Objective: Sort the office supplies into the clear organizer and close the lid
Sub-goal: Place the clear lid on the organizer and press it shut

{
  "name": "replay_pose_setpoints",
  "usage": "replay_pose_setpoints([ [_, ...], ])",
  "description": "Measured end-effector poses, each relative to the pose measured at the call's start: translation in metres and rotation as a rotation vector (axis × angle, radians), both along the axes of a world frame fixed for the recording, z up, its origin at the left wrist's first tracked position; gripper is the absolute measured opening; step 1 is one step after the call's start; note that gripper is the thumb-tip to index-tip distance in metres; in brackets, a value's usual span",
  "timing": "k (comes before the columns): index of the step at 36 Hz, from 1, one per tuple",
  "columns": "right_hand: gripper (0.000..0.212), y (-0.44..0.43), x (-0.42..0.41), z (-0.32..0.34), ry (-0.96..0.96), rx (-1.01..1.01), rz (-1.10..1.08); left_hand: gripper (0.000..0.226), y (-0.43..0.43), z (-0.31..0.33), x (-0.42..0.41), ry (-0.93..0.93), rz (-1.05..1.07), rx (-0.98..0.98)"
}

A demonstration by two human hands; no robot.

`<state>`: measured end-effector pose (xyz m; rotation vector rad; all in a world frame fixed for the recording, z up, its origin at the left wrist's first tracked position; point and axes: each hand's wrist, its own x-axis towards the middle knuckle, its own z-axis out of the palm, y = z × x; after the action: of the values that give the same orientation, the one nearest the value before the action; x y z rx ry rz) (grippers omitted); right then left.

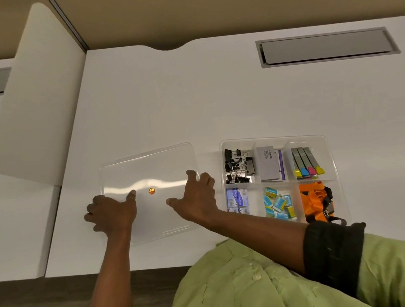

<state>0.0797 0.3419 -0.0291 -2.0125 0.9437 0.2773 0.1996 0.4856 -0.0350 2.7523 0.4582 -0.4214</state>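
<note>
The clear organizer (331,156) sits on the white desk at the right, uncovered, its compartments filled: black binder clips (238,166), a grey card box (269,164), highlighters (306,162), blue staple boxes (237,199), small teal and yellow boxes (278,203), an orange lanyard (315,199). Its clear lid (149,167) lies flat on the desk to the left, with a small orange sticker (152,190) near the middle. My left hand (110,214) grips the lid's left edge, thumb on top. My right hand (195,196) holds the lid's right edge, fingers spread.
A white divider panel (32,99) stands at the left. A grey cable hatch (327,47) is set into the desk at the back right. The desk's front edge (133,269) runs just below the lid. A green shirt fills the lower right.
</note>
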Motion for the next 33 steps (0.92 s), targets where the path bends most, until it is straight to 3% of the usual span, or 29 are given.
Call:
replay_pose_setpoints([
  [6,0.1,-0.005,0.003,0.012,-0.048,0.098,-0.088,0.1,0.009,-0.002,0.01,0.017,0.066,0.027],
  [16,0.099,0.007,-0.003,0.041,-0.193,-0.054,0.052,0.114,0.023,0.006,0.026,-0.065,0.327,-0.201],
  [25,0.087,-0.023,-0.043,0.084,-0.396,-0.197,-0.021,0.083,-0.003,0.04,-0.003,-0.198,0.192,-0.409],
  [33,0.079,-0.083,-0.123,0.089,-0.424,-0.302,-0.232,0.065,-0.07,0.056,-0.071,-0.198,-0.111,-0.548],
])
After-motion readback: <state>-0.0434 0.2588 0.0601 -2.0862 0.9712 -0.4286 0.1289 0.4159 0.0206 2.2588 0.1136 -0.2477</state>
